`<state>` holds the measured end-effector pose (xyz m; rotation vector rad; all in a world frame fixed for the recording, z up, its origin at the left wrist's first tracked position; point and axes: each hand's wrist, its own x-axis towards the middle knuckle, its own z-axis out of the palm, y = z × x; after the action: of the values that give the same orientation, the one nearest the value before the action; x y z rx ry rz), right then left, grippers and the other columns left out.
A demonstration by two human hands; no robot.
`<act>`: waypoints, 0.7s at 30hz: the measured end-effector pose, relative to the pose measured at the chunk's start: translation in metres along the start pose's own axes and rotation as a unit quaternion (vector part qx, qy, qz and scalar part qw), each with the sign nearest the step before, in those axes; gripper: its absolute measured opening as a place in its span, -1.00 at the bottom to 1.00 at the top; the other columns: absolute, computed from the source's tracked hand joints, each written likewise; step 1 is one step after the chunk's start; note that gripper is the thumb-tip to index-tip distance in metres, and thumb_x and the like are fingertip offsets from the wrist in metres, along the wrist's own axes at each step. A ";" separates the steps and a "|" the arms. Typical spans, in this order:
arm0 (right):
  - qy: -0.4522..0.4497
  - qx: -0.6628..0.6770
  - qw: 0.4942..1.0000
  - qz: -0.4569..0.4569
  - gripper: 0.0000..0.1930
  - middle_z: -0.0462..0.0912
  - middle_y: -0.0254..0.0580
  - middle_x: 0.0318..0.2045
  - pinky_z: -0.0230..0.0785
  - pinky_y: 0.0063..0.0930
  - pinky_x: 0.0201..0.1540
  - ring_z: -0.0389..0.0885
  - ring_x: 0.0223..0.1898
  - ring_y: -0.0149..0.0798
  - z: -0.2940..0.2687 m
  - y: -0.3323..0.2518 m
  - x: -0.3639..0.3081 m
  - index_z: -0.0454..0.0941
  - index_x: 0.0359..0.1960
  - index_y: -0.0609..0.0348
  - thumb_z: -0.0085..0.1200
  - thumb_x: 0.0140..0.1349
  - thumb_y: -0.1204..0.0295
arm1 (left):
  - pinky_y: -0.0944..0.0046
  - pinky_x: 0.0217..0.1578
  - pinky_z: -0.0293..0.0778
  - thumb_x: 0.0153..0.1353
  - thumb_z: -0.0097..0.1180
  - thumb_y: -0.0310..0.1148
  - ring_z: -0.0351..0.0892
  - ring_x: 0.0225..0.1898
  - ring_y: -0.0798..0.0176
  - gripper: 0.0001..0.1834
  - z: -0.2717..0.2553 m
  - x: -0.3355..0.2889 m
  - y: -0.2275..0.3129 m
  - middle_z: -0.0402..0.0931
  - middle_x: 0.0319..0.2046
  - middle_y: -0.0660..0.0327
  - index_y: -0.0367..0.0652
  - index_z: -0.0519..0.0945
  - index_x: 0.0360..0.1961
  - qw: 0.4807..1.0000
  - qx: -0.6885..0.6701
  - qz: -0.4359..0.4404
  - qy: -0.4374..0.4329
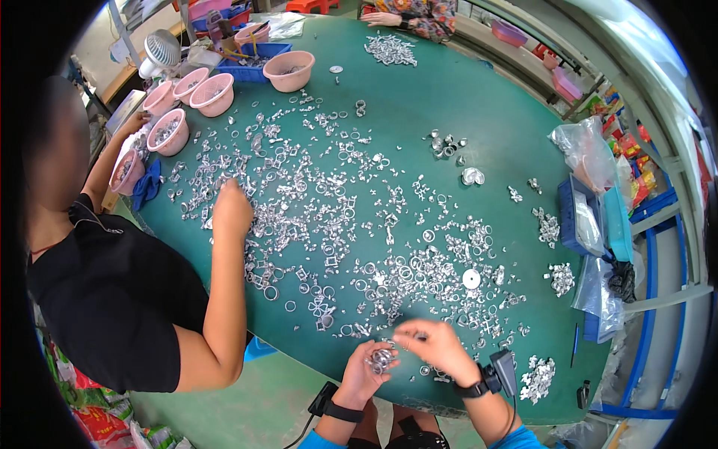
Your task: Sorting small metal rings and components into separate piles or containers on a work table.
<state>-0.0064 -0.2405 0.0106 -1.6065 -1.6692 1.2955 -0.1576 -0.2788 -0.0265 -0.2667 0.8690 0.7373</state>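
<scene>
By the near edge of the worktop [464,90], the left hand [364,372] cupped metal pieces [381,361]. The right hand [440,349] hovered alongside (blurred, grip unclear).

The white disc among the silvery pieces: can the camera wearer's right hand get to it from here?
Probably yes: the right hand is near the white disc, with only low, loose silvery pieces between, and nothing seems to cover the disc.

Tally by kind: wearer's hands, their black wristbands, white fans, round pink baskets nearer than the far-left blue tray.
Wearer's hands: 2
Black wristbands: 2
White fan: 1
Round pink baskets: 6
Total: 11, excluding the silver metal pieces, too many to count
</scene>
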 end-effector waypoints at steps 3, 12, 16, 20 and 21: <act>0.117 -0.088 0.989 -0.006 -0.85 0.54 -0.16 -0.57 0.33 -0.47 -0.51 0.53 -0.55 -0.22 -0.004 0.017 0.044 0.51 -0.43 0.07 0.04 -0.06 0.35 | 0.49 -0.81 0.15 0.09 -0.17 -0.29 0.31 -0.65 0.29 -0.79 -0.031 0.012 -0.002 0.36 -0.59 0.16 -0.20 0.40 -0.54 0.985 -0.103 -0.029 -0.133; 0.131 0.130 0.979 0.088 -0.81 0.49 -0.32 -0.68 0.20 -0.65 -0.65 0.41 -0.66 -0.44 -0.015 0.046 0.077 0.51 -0.47 0.19 -0.01 0.04 0.32 | 0.55 -0.84 0.06 0.06 -0.10 -0.30 0.25 -0.65 0.34 -0.80 -0.037 -0.007 0.007 0.33 -0.62 0.17 -0.19 0.38 -0.59 0.998 -0.038 0.023 -0.040; 0.148 0.505 0.843 0.115 -0.89 0.34 -0.48 -0.70 0.03 -0.76 -0.73 0.29 -0.70 -0.57 -0.038 0.032 0.059 0.42 -0.48 0.14 -0.03 0.08 0.39 | 0.54 -0.82 0.09 0.05 -0.10 -0.30 0.27 -0.64 0.34 -0.80 -0.041 -0.004 0.005 0.34 -0.63 0.17 -0.20 0.39 -0.58 0.998 -0.038 0.018 -0.050; 0.065 0.161 0.984 0.037 -0.88 0.41 -0.46 -0.65 0.13 -0.77 -0.66 0.31 -0.70 -0.59 -0.016 0.033 0.060 0.45 -0.43 0.18 0.06 0.00 0.43 | 0.54 -0.82 0.10 0.06 -0.11 -0.30 0.29 -0.64 0.34 -0.80 -0.041 0.004 0.001 0.34 -0.62 0.17 -0.20 0.39 -0.57 0.999 -0.007 0.020 -0.033; 0.044 0.107 0.991 0.062 -0.87 0.45 -0.39 -0.65 0.23 -0.67 -0.58 0.39 -0.64 -0.52 -0.006 0.032 0.059 0.48 -0.42 0.15 0.08 -0.03 0.42 | 0.54 -0.82 0.10 0.06 -0.11 -0.30 0.29 -0.64 0.34 -0.80 -0.042 0.004 0.001 0.34 -0.62 0.17 -0.20 0.39 -0.57 0.999 -0.007 0.020 -0.031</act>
<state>0.0033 -0.1874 -0.0300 -1.6340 -1.3455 1.3914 -0.1820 -0.2966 -0.0565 -0.2375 0.8125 0.7860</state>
